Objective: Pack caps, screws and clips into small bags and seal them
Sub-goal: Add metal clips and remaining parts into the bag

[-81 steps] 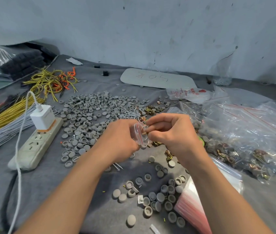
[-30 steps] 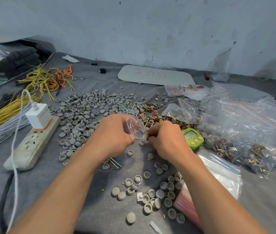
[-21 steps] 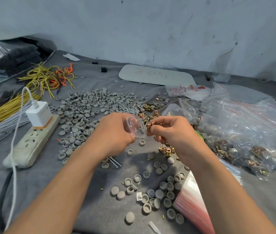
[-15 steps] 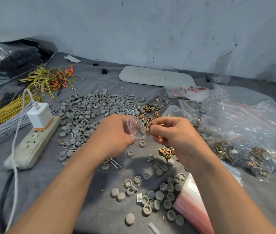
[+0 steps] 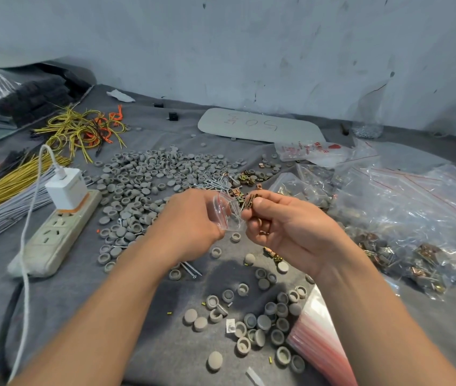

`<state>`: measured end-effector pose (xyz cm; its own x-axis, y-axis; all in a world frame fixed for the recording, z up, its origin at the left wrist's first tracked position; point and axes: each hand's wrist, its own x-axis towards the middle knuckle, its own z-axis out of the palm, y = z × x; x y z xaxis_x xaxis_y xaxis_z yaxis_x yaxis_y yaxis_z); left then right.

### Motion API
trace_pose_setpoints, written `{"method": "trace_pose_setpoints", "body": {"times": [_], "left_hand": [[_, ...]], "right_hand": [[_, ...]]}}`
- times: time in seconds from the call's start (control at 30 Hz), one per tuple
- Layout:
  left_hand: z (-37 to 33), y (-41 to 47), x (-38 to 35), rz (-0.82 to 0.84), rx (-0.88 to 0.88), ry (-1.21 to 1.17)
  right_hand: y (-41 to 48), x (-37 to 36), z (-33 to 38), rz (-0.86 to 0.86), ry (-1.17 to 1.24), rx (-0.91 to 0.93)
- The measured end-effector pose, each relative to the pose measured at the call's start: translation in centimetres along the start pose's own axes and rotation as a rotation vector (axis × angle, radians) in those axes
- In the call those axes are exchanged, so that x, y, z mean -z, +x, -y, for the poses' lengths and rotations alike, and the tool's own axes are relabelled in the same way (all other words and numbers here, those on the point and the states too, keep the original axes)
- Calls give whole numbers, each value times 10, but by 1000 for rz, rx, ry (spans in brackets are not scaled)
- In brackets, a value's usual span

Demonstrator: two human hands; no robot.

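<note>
Your left grip (image 5: 190, 221) holds the small bag (image 5: 228, 215) while your right grip (image 5: 290, 227) pinches brass clips (image 5: 250, 201) just beside the bag's mouth

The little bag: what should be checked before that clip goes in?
1. The left hand grips the small bag: ok.
2. Bag mouth held open: ok, it looks so.
3. The right hand pinches a clip: ok.
4. Clip lined up at the mouth: ok.
5. What the bag already holds: cannot tell.
6. Clip inside the bag: not ok, not yet.
</note>
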<state>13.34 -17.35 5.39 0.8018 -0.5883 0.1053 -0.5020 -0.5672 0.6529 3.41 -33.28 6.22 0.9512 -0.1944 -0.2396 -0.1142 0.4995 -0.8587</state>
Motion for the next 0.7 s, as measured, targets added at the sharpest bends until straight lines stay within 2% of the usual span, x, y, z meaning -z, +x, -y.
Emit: {"method": "trace_pose_setpoints", "body": {"times": [0.33, 0.7], "left_hand": [[-1, -1, -1, 28, -3, 28], [-3, -1, 0, 20, -15, 7]], "right_hand": [[4, -13, -6, -115, -427, 172], [5, -12, -7, -106, -329, 159]]}}
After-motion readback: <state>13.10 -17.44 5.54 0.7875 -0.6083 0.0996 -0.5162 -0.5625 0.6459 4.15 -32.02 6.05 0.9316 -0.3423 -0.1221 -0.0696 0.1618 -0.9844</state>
